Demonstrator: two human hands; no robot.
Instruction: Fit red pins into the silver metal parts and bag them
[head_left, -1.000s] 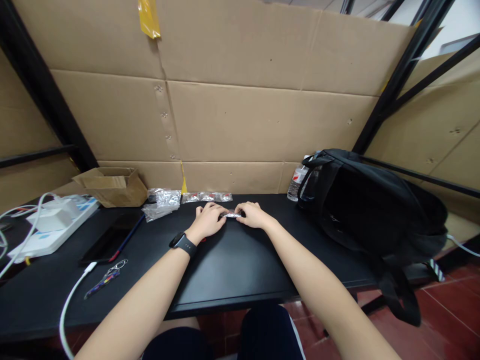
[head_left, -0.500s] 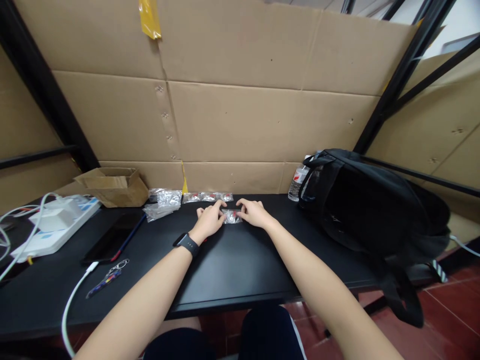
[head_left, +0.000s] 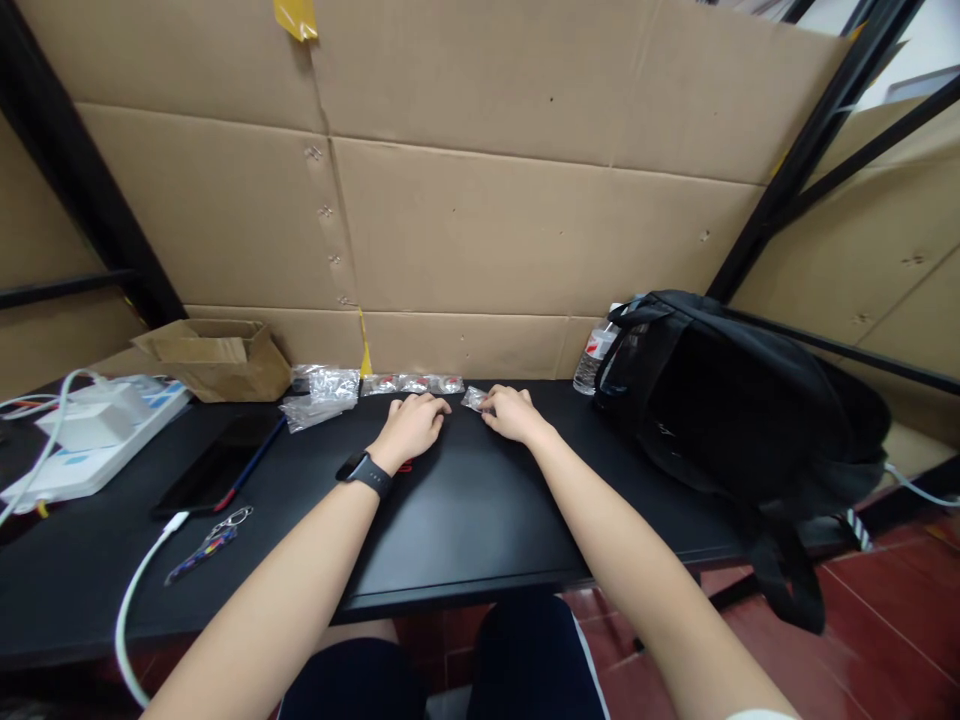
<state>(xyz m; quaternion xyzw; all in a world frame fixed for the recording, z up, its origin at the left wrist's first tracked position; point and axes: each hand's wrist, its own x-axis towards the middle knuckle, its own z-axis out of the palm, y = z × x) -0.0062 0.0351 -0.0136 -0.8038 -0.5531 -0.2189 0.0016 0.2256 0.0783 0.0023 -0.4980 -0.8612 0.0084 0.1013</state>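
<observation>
My right hand (head_left: 513, 413) pinches a small clear plastic packet (head_left: 472, 398) near the back of the black desk, its fingers covering part of the packet. To its left, my left hand (head_left: 411, 432) is over the desk top with fingers apart and nothing visible in them. Something small and red (head_left: 406, 466) shows by the left palm, mostly hidden by that hand. Behind the hands, several clear packets with red and silvery contents (head_left: 415, 383) lie in a row against the cardboard. Left of that row is a pile of clear plastic bags (head_left: 324, 393).
At the left are an open cardboard box (head_left: 236, 370), a white power strip (head_left: 101, 455), a phone (head_left: 221, 465) with a cable, a pen (head_left: 251, 465) and a keychain (head_left: 206, 550). A water bottle (head_left: 592, 360) and a black backpack (head_left: 750, 410) stand at the right.
My right hand has moved the packet slightly up toward the back row. My left hand has let go of the packet's left side and drawn back to the left.
</observation>
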